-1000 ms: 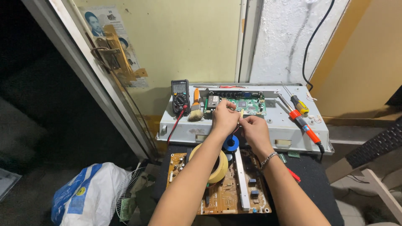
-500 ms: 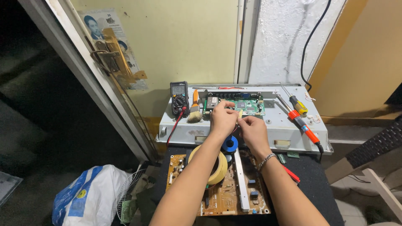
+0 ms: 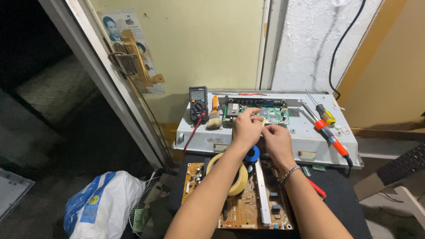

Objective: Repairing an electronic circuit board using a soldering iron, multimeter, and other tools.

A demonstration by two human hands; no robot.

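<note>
1. I'm watching the left hand point(image 3: 246, 128) and right hand point(image 3: 275, 138) pinching a small pale yellowish bit point(image 3: 263, 124) between closed fingertips, just in front of the green circuit board point(image 3: 261, 113) on the white metal chassis point(image 3: 305, 132).
2. Slipping could be dropping that bit onto the board's parts.
3. Room is getting tight: brush point(image 3: 214, 117) and multimeter point(image 3: 198, 103) to the left, soldering iron point(image 3: 330, 137) and screwdriver point(image 3: 324, 113) to the right, tape roll point(image 3: 237, 186) under the forearm.

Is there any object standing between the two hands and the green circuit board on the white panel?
Nothing visible does. The left hand and the right hand are close together right at the near edge of the green circuit board; the brush lies off to the left.
</note>
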